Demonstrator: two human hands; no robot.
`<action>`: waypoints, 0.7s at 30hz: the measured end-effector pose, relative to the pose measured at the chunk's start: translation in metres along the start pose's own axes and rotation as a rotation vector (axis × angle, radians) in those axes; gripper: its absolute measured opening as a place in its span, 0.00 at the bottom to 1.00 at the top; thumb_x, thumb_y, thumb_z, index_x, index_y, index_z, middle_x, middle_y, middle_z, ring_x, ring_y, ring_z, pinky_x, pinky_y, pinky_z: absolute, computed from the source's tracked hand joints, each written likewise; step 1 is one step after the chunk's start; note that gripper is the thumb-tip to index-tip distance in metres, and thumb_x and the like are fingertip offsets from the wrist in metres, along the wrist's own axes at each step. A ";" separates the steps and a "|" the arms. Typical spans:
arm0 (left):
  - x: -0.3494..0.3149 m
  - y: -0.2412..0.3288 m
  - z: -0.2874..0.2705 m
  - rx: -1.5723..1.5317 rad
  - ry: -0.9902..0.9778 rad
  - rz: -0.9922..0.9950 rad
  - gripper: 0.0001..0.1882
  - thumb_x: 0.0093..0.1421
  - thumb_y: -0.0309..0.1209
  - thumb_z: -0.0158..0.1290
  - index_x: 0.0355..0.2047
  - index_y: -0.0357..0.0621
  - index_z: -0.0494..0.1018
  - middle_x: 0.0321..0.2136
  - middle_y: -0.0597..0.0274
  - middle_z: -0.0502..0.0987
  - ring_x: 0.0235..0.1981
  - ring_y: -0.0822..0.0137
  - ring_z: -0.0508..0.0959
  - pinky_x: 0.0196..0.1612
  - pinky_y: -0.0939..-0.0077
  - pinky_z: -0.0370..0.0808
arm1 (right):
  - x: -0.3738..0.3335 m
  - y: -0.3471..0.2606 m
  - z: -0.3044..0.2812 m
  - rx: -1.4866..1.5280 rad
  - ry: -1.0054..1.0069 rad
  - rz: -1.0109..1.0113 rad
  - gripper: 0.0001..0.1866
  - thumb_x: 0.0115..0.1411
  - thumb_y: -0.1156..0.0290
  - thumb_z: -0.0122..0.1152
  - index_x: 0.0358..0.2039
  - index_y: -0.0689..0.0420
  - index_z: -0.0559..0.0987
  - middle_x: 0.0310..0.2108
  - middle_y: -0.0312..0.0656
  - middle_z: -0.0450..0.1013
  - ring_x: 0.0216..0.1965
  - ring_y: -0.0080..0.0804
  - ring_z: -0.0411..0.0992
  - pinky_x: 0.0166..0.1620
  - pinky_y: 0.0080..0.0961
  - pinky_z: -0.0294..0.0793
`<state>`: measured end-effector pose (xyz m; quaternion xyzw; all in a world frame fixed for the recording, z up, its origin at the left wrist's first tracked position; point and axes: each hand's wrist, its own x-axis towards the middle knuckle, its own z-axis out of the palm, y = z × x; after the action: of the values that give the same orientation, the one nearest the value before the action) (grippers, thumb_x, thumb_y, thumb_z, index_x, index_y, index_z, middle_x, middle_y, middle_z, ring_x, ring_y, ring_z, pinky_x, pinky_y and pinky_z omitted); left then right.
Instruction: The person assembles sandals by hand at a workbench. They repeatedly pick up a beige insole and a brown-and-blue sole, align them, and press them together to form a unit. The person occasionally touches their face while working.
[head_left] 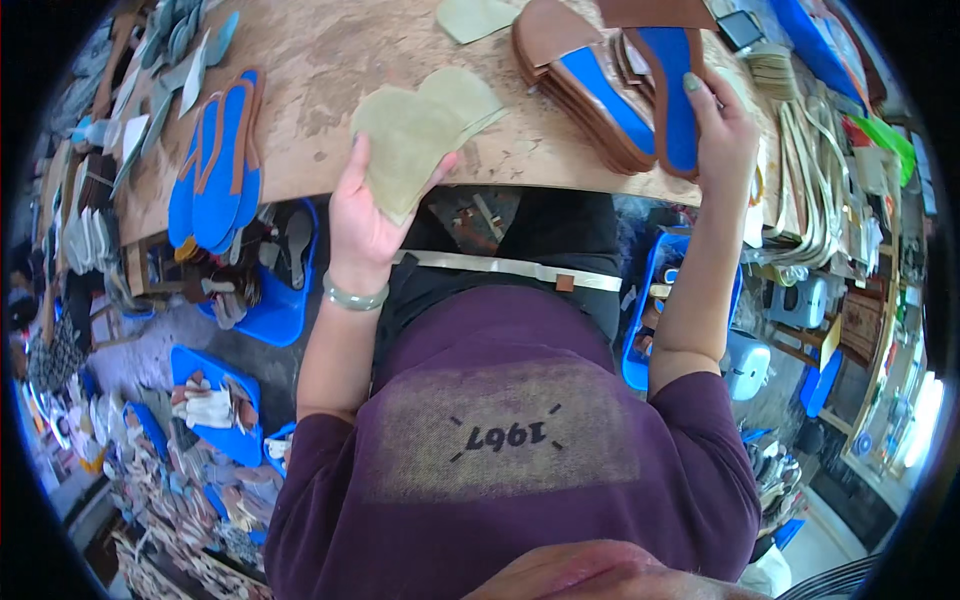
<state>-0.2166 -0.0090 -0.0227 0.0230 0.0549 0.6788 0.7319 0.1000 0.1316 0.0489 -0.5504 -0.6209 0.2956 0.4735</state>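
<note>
My left hand (362, 225) is closed on pale green, curved flat pieces (412, 135), thumb on top and fingers underneath, above the table's near edge. At the right of the table my right hand (722, 135) grips the edge of a slipper sole piece (672, 85) with a blue footbed, brown border and brown upper end. Just left of it lies a stack of similar brown and blue slipper soles (605, 100). Another pale green piece (475, 18) rests at the far edge of the view.
Several blue soles with brown straps (222, 150) overhang the wooden table's (290, 110) left end. Long pale strips (808, 180) hang at the right. Blue bins (275, 310) with shoe parts stand below, and a blue crate (640, 350) is beside my right arm.
</note>
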 end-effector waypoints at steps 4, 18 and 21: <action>-0.012 0.007 -0.005 0.001 -0.040 0.038 0.26 0.72 0.41 0.35 0.64 0.40 0.55 0.63 0.45 0.60 0.63 0.44 0.61 0.63 0.35 0.58 | 0.049 0.060 -0.037 0.143 -0.051 0.143 0.17 0.59 0.70 0.61 0.49 0.59 0.79 0.35 0.39 0.79 0.33 0.23 0.75 0.39 0.22 0.74; -0.050 0.038 -0.029 0.123 0.127 0.064 0.26 0.66 0.35 0.45 0.60 0.33 0.60 0.56 0.47 0.70 0.57 0.50 0.71 0.61 0.52 0.66 | 0.063 0.002 0.025 -0.833 -0.104 -0.378 0.19 0.55 0.72 0.63 0.49 0.54 0.77 0.47 0.46 0.74 0.44 0.43 0.74 0.48 0.36 0.72; -0.060 0.044 -0.037 0.120 0.148 0.117 0.25 0.66 0.35 0.44 0.59 0.33 0.61 0.56 0.46 0.70 0.57 0.51 0.71 0.62 0.54 0.66 | 0.022 -0.105 0.147 -0.330 -0.338 -0.684 0.18 0.55 0.76 0.60 0.48 0.55 0.78 0.42 0.46 0.76 0.41 0.42 0.75 0.46 0.35 0.72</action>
<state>-0.2685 -0.0664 -0.0522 0.0199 0.1479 0.7158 0.6822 -0.0753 0.1527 0.0923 -0.3246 -0.8760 0.1042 0.3412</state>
